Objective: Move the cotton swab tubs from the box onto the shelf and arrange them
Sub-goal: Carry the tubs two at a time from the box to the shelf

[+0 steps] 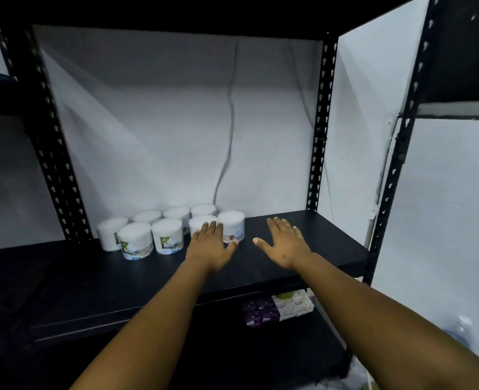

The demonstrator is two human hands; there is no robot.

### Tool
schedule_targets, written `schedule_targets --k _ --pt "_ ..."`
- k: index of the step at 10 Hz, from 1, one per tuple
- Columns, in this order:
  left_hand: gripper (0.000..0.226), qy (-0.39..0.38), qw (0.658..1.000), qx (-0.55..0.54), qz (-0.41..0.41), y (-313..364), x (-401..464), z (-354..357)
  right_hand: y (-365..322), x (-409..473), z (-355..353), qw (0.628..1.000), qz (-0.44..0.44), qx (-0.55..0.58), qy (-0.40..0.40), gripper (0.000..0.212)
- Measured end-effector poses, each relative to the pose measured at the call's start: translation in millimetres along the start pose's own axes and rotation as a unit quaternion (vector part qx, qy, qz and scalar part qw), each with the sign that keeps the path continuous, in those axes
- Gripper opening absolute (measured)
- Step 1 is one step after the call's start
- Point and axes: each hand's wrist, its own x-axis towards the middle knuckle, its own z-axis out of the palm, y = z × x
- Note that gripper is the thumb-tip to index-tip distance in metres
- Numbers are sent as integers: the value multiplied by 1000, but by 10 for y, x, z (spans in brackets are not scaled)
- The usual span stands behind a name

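Observation:
Several white cotton swab tubs stand in two rows at the left back of the black shelf board. The rightmost tub stands at the end of the front row. My left hand lies flat with straight fingers right in front of that tub and its neighbour, the fingertips touching or nearly touching them. My right hand hovers flat and spread over the bare board to the right, holding nothing. The box is not in view.
Black perforated uprights frame the bay against a white wall, with a grey cable hanging down it. On the lower shelf sit purple and white soap packs. Another rack stands at the right.

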Motion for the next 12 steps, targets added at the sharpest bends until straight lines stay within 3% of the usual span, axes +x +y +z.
schedule_targets --k 5,8,12 --pt "74 -17 991 -43 126 1103 -218 67 847 -1079 -459 992 116 -27 30 81" --pt "73 -43 968 -82 233 1933 -349 374 1446 -1833 -629 974 210 -61 51 77" --pt "71 -91 943 -104 303 2918 -584 997 2276 -2472 -428 959 277 -42 37 74"
